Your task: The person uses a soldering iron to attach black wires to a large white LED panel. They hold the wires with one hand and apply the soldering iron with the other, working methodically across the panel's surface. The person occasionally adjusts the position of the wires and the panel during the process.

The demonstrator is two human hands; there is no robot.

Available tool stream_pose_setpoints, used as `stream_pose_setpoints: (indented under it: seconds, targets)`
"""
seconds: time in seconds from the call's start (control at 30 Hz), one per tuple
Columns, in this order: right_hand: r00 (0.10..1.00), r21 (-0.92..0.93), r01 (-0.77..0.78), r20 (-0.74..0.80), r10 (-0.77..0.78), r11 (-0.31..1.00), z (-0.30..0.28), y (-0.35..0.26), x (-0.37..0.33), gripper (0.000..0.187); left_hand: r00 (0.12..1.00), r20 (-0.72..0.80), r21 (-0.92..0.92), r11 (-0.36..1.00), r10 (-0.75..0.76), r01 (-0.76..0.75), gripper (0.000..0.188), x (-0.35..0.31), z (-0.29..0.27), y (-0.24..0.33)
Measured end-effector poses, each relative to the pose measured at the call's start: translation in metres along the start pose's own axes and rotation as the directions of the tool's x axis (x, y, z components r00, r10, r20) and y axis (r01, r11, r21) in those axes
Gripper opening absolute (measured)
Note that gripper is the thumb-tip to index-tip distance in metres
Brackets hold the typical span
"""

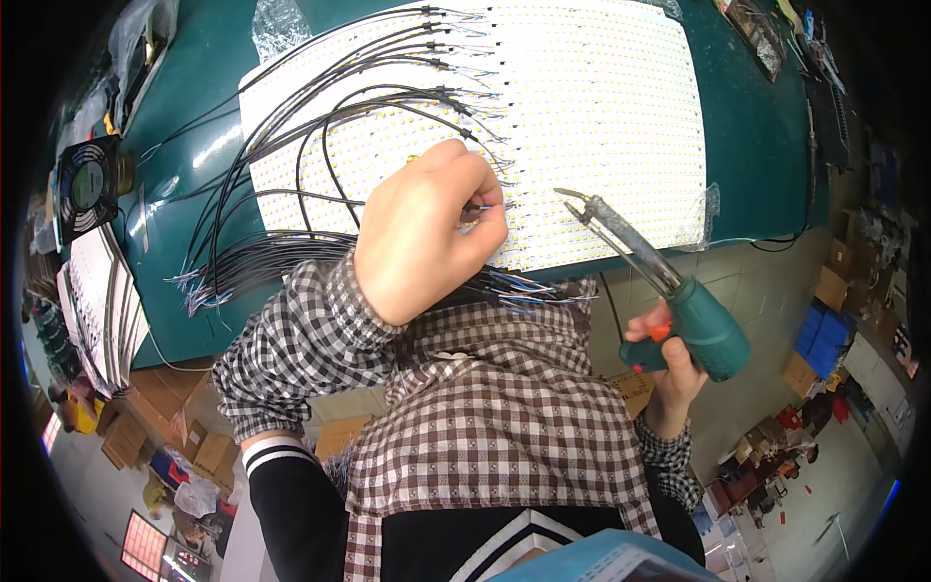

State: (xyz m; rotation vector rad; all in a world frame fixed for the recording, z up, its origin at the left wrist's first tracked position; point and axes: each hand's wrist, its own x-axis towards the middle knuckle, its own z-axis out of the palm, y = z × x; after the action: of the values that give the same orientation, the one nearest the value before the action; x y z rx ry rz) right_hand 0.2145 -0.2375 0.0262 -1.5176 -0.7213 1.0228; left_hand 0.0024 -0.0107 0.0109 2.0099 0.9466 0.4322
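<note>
You have one soldering iron, one fan and one desk; the black cables number over a dozen, bundled too densely to count exactly.

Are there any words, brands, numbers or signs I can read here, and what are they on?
None that I can quote.
Black cooling fan: any print at its hub is too small.
LED board: any marks are too small.
Green soldering gun: no legible lettering.
Cardboard box: too blurred.
</note>
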Motion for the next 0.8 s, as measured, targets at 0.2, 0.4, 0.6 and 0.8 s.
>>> stream_pose_setpoints:
  seconds: [0.2, 0.4, 0.6, 0.8]
  targets:
    - [0.999, -0.007, -0.019, 0.034, 0.02, 1.0, -0.0015, 0.0008, -0.003, 0.055, 0.998, 0.019, 0.069, 0.996, 0.062, -0.063, 0.008, -0.001, -0.001, -0.0026]
    - [0.999, 0.007, -0.029, 0.034, 0.028, 1.0, 0.0001, 0.001, -0.0039, 0.052, 1.0, -0.001, -0.107, 0.994, -0.006, 0.005, 0.009, -0.001, 0.0006, -0.0017]
    - [0.999, 0.001, -0.041, 0.027, 0.041, 0.999, 0.0007, 0.0025, -0.0052, 0.048, 1.0, 0.0, -0.021, 0.999, 0.027, -0.027, 0.007, 0.0005, 0.0039, -0.0048]
    - [0.999, -0.028, -0.041, 0.035, 0.042, 0.999, 0.0007, 0.0032, -0.0079, 0.053, 0.999, -0.001, 0.064, 0.997, 0.051, -0.05, 0.007, -0.0007, 0.0039, -0.0025]
